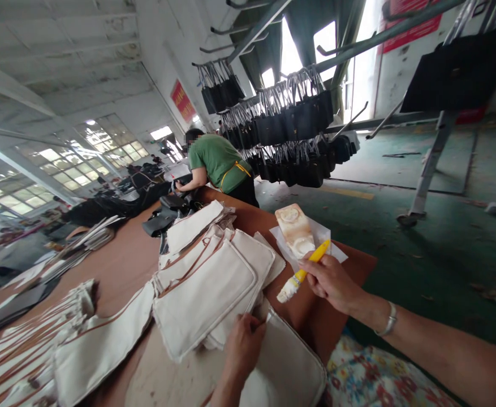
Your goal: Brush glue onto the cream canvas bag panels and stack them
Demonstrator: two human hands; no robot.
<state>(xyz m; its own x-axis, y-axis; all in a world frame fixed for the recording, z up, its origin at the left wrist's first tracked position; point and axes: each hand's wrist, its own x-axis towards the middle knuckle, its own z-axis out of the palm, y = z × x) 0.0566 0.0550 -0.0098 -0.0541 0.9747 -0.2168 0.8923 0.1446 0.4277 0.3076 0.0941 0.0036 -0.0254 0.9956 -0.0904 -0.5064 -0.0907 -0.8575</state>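
Note:
My right hand [332, 282] grips a yellow-handled brush [311, 263] whose bristles are coated with white paste. Beyond it, a paste-smeared container [294, 226] rests on a white sheet [336, 251] near the table corner. My left hand [243, 345] is closed, its thumb and finger pinching at the edge of a white bag panel [288, 362] in front of me; the fingertips are partly hidden. Just past that hand lies a pile of similar white bag pieces [209, 291] with brown edging.
The brown table [133, 254] carries more white bag pieces [103, 345] at left and black bags [167, 215] farther back. A co-worker in a green shirt [218, 161] bends over the far end. Black bags [294, 121] hang on a rack, whose wheeled post [432, 164] stands at right.

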